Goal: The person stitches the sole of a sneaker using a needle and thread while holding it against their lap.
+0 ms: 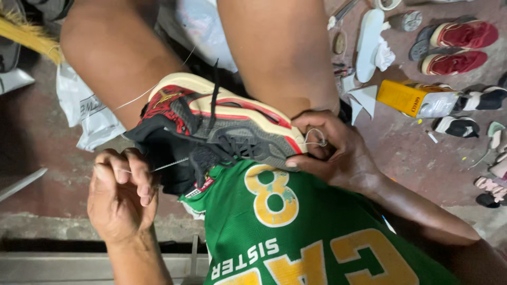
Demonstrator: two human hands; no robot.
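Observation:
A black, grey and red sneaker [222, 124] with a cream sole lies on its side between my knees, against my green shirt. My right hand [332, 153] grips its toe end, thumb under the sole, with a loop of pale thread [315, 138] over a finger. My left hand [122, 195] is closed on a thin metal needle or awl [170, 165] whose tip points into the shoe's black collar. A pale thread [138, 96] runs up from the sole across my left knee. A black lace hangs loose over the shoe.
On the reddish floor to the right lie red sandals [459, 47], black-and-white slippers [459, 125], a white sole [368, 45] and a yellow box [409, 97]. A white plastic bag [87, 113] sits left of my knee. A broom [29, 34] is at top left, a metal step [79, 266] below.

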